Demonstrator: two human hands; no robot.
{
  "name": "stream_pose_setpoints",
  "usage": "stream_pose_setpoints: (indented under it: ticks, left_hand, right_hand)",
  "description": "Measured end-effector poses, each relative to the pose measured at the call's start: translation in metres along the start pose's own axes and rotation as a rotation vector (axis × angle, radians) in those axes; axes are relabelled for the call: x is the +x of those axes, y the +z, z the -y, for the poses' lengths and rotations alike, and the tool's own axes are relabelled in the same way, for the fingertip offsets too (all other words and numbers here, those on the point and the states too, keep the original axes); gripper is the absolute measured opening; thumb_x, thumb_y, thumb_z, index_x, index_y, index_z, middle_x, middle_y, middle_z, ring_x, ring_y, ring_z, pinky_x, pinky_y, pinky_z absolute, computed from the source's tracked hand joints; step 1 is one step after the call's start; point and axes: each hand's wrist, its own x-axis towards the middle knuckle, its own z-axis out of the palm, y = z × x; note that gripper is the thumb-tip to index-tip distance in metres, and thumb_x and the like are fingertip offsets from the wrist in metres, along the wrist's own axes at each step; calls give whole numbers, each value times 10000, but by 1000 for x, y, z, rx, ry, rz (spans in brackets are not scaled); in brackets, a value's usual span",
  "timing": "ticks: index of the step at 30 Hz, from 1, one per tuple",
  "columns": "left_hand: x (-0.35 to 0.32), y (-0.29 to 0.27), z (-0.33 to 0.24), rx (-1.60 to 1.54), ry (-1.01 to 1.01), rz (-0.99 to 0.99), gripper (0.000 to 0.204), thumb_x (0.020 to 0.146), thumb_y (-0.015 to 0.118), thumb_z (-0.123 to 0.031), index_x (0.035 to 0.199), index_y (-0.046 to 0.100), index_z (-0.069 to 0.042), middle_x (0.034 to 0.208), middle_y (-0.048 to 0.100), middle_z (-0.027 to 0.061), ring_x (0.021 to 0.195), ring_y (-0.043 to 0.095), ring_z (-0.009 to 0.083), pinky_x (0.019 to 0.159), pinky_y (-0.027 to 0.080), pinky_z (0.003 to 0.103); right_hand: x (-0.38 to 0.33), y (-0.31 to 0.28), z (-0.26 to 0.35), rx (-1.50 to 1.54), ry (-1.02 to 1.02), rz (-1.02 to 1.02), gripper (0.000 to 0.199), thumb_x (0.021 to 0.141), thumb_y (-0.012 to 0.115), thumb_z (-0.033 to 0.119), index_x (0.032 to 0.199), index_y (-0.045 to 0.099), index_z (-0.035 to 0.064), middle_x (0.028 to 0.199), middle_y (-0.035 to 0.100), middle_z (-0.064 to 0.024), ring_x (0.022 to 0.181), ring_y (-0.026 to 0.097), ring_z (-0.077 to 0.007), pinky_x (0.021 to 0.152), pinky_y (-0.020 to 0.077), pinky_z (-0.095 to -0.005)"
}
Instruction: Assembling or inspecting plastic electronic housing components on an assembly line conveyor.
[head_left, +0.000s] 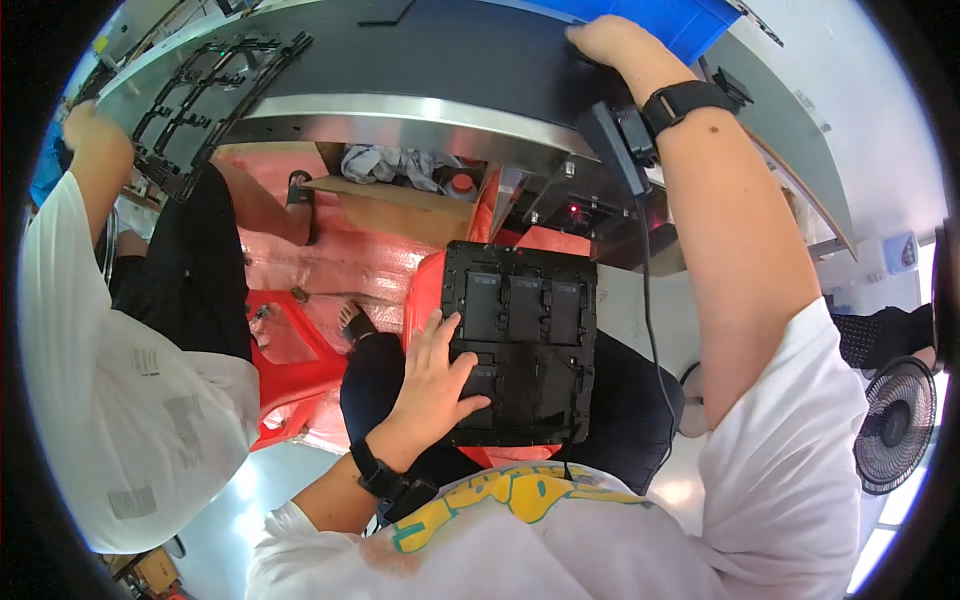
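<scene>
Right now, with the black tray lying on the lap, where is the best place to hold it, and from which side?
Probably the black tray is best held by its long side edges, from the left and right. It lies flat on the lap, and its raised rim offers a firm hold. The left hand already rests flat on its lower left part; the right hand is up on the black belt.

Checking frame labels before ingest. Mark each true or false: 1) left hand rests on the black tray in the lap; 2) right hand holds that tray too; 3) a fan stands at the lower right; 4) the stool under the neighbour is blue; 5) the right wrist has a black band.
1) True: the left hand lies flat on the black tray.
2) False: the right hand is up on the dark conveyor belt, apart from the tray.
3) True: a black fan stands there.
4) False: the stool is red.
5) True: a black wristband is on it.
</scene>
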Motion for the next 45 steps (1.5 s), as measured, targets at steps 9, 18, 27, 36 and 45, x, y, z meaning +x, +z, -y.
stream_pose_setpoints:
  ticks: [9, 18, 27, 36, 45]
  left_hand:
    - [130, -116, -25, -98, 416, -436, 181, 780, 631, -168, 857, 559, -21, 789, 574, 145, 737, 574, 326, 644, 465, 412]
    - [297, -156, -14, 757, -204, -330, 418, 883, 427, -395, 1073, 584, -57, 1002, 588, 217, 953, 566, 349, 802, 453, 428]
    - [332, -160, -9, 602, -147, -306, 353, 770, 651, -326, 874, 595, 7, 715, 590, 63, 681, 583, 147, 604, 483, 263]
    - [128, -104, -113, -693, -562, -4, 249, 850, 470, -329, 820, 513, -85, 638, 545, 60, 439, 475, 116, 371, 320, 211]
    - [-7, 51, -57, -685, -854, 159, 263, 891, 501, -262, 861, 539, -4, 673, 570, 88, 562, 569, 165, 436, 472, 285]
  right_hand:
    - [-91, -66, -31, 944, 101, 173, 317, 829, 539, 286, 588, 495, 84, 491, 401, 12, 415, 349, -109, 398, 284, -286]
    - [-340, 26, -57, 816, 141, 672, 400, 842, 585, 307, 657, 441, -17, 604, 479, -148, 539, 440, -263, 542, 384, -373]
    - [-391, 68, -51, 445, -77, 760, 389, 829, 530, 388, 699, 594, 27, 683, 600, -152, 691, 604, -331, 613, 477, -420]
    - [-404, 76, -66, 535, -9, 721, 370, 804, 558, 399, 754, 640, 42, 750, 628, -136, 771, 620, -305, 659, 487, -410]
    - [-406, 73, -59, 466, -48, 680, 356, 797, 565, 401, 771, 643, 54, 751, 629, -132, 786, 618, -305, 667, 487, -410]
